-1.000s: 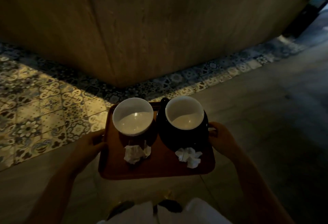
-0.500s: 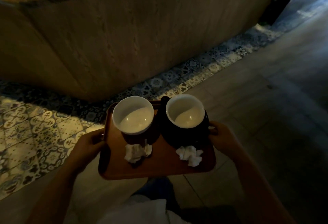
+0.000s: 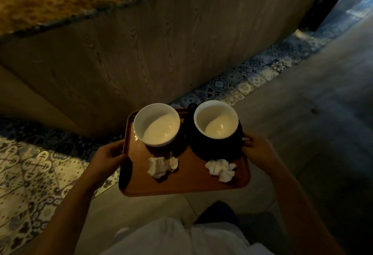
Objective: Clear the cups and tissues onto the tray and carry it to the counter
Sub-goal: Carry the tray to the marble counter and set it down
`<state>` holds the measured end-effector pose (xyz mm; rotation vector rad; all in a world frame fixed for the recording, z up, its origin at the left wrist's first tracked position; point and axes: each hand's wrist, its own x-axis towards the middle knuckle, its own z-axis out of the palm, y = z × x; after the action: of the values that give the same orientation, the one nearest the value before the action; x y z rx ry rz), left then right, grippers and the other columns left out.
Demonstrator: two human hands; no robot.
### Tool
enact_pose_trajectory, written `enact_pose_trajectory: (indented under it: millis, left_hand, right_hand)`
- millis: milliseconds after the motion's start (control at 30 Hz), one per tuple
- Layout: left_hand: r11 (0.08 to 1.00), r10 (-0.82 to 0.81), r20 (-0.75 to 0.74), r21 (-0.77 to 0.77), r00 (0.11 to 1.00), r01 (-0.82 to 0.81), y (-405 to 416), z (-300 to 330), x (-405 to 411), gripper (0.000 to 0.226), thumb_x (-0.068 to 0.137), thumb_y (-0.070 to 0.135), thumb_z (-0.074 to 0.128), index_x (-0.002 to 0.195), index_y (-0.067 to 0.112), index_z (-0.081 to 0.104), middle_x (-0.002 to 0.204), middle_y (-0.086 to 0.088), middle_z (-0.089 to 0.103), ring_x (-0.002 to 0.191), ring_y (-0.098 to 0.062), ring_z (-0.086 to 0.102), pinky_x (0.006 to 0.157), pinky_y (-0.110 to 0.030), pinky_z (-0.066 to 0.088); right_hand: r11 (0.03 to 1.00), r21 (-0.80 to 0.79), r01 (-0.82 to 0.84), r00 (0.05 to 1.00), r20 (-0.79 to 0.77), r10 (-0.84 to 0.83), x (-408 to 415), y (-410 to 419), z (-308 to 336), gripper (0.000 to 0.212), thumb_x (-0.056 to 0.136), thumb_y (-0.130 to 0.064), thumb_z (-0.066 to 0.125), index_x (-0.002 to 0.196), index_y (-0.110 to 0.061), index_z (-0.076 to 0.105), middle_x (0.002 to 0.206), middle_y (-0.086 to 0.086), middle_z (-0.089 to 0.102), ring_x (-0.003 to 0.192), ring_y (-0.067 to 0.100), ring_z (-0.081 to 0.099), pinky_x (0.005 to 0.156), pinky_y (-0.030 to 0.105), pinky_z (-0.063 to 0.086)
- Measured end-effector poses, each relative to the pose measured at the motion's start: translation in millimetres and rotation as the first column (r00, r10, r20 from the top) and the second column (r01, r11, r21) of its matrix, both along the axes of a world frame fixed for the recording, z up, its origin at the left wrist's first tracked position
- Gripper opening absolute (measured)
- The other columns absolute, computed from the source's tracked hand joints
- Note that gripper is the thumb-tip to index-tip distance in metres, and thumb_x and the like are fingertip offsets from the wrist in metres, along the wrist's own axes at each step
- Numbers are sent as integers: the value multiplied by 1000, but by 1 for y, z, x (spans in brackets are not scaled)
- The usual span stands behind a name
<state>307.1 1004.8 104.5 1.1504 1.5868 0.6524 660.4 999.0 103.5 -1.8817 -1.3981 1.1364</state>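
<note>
I carry a brown tray (image 3: 187,184) level in front of me. My left hand (image 3: 108,156) grips its left edge and my right hand (image 3: 257,149) grips its right edge. On the far half stand two cups with white insides: the left cup (image 3: 156,124) and the right cup (image 3: 216,122), which is dark outside and rests on a dark saucer. Two crumpled white tissues lie on the near half, the left tissue (image 3: 161,166) and the right tissue (image 3: 221,169). The wood-panelled counter (image 3: 141,48) rises just ahead, its speckled stone top (image 3: 50,0) at the upper left.
Patterned floor tiles (image 3: 36,166) run along the counter's base, with plain grey floor (image 3: 302,123) to the right. A dark doorway or post (image 3: 323,2) stands at the far right. My shoe and white clothing show at the bottom.
I have walked closer to the counter and turned a little; its top now fills the upper left. Both hands hold the tray as before, cups and tissues unmoved on it.
</note>
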Motion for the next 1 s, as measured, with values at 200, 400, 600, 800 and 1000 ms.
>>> enact_pose_trajectory:
  millis: [200,400,600,800,1000]
  left_hand:
    - [995,99,7,3,995,-99,66,-13,57,39,83,-8,51,93,29,60,89,1,67,85,-17,63,79,-39,49]
    - [973,229,5,16,973,-229,127,-11,119,41,82,-5,55,88,36,60,67,25,70,72,-6,66,64,-25,48]
    - [952,303,9,30,953,-304,191,1,162,38,84,0,55,86,38,58,65,30,68,77,-5,62,61,-22,45]
    - [938,345,11,31,939,-345,267,-2,174,40,83,-4,54,85,35,61,69,24,71,67,4,67,64,-24,48]
    - [933,358,9,27,934,-358,362,-1,163,42,82,-4,54,86,38,60,71,24,71,74,-4,66,67,-27,49]
  right_hand:
    - [992,-40,-123,989,74,126,58,100,-15,33,84,8,50,112,-4,61,70,-1,61,55,-1,58,44,5,43]
    - [963,-17,-270,954,130,270,118,211,-9,32,86,8,48,114,-1,60,69,14,65,61,21,60,47,19,43]
    - [931,38,-362,922,161,352,152,309,-5,21,79,9,51,95,5,63,77,31,66,75,44,63,67,56,51]
    - [912,47,-407,891,243,385,157,402,-13,18,78,7,52,91,6,64,74,29,64,64,32,56,56,34,40]
    - [913,61,-403,898,221,381,144,498,-16,13,78,9,48,65,8,49,48,10,37,49,16,33,50,30,22]
